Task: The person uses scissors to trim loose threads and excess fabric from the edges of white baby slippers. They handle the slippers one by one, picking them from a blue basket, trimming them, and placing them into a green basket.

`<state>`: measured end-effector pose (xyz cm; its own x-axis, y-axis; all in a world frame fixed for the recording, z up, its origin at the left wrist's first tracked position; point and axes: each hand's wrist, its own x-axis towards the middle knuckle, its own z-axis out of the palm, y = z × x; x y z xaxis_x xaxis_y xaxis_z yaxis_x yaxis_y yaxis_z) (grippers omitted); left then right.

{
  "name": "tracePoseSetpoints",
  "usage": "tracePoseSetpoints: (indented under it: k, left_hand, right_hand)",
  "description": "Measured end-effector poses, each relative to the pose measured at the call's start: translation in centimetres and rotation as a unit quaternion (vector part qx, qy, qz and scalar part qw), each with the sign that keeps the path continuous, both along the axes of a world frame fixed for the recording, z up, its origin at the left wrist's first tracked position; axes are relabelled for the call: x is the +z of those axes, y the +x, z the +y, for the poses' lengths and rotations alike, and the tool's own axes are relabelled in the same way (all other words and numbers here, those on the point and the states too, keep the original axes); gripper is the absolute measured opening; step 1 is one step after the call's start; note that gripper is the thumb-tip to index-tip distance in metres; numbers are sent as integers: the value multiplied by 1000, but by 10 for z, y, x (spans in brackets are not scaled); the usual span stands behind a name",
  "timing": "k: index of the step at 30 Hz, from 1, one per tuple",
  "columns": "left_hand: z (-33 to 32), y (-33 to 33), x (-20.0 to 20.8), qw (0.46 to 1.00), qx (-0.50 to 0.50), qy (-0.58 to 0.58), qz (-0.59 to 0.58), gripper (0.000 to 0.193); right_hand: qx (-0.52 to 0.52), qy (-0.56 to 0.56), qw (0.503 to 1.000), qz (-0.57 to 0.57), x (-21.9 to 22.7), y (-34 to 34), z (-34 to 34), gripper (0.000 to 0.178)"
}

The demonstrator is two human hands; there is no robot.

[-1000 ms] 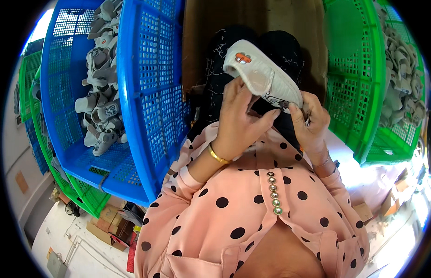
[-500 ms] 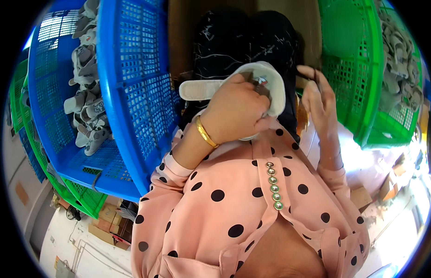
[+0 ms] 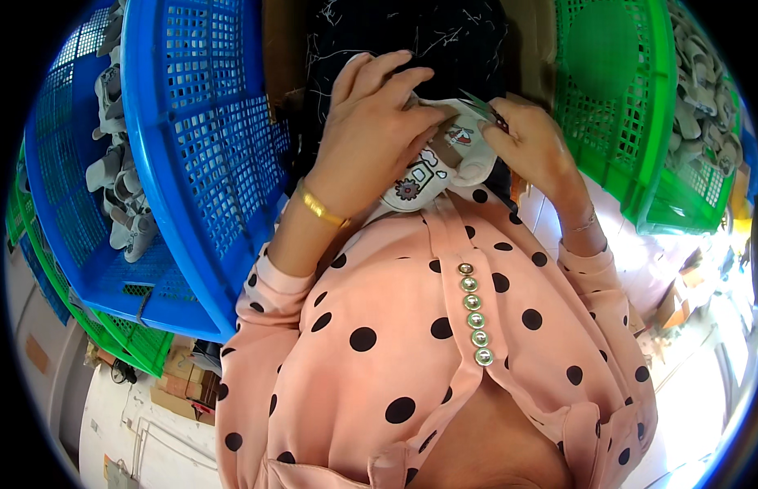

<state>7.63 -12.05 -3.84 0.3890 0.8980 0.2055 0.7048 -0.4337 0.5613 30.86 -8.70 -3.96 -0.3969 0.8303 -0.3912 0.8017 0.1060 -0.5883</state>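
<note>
Shoe (image 3: 424, 181), long axis slanting, toe toward lower left, sits in left grip (image 3: 375, 134), right grip (image 3: 538, 147) clasping a pointed tool (image 3: 499, 120).

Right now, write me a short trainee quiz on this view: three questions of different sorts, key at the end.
1. Which hand holds the pointed tool with a metal blade and dark handle near the pale, cartoon-printed fabric shoe?
2. True or false: a gold-coloured metal bracelet circles the wrist of the left hand.
3. What lies piled in the green plastic mesh basket at the person's right?
A) cardboard boxes
B) greyish shoes
C) folded towels

Key: 1. The right hand. 2. True. 3. B.
</note>
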Motion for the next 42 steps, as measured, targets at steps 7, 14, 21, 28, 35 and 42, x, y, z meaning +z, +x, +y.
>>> tracePoseSetpoints:
  k: [7,14,21,28,35,42]
  left_hand:
    - [16,23,-28,993,-36,7,109,17]
    - [21,44,-42,986,-40,-31,157,11]
    - [22,40,-43,985,-52,-143,87,11]
    - [33,25,-39,971,-97,-215,42,13]
    - [44,22,-41,962,-134,-240,-4,15]
    - [52,23,-33,955,-164,-245,1,17]
  right_hand:
    - [-24,21,999,5,-9,-6,-5,23]
    - [-50,9,999,2,-16,-7,-9,24]
    - [-73,-6,997,4,-18,-8,-13,23]
    - [-26,105,994,13,-1,3,-8,39]
    - [291,312,892,-150,51,7,14,40]
    - [422,270,838,-217,53,-14,31,18]
